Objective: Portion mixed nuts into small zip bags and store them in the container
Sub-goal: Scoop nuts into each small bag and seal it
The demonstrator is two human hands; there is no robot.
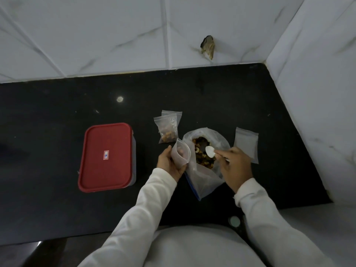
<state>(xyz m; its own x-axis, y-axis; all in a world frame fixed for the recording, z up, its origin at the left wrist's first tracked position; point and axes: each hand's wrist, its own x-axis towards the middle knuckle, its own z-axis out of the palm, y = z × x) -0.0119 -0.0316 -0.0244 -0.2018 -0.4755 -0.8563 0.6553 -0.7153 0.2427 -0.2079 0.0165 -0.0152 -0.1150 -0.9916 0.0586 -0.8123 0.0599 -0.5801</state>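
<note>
A large clear bag of mixed nuts (202, 155) stands open on the black counter (57, 105). My left hand (169, 162) holds a small empty zip bag (181, 153) upright and open, just left of the big bag. My right hand (235, 166) grips a white spoon (210, 151), whose bowl hangs over the nuts. Two filled small zip bags (167, 128) lie behind the big bag. A flat pile of empty zip bags (246, 143) rests to the right. The container (107, 157), shut under a red lid, sits at the left.
White marble tiles form the back wall (134, 35) and the right wall (317, 93), boxing in the counter corner. A chipped hole (208, 47) marks the back wall. The counter's front edge runs just before my body.
</note>
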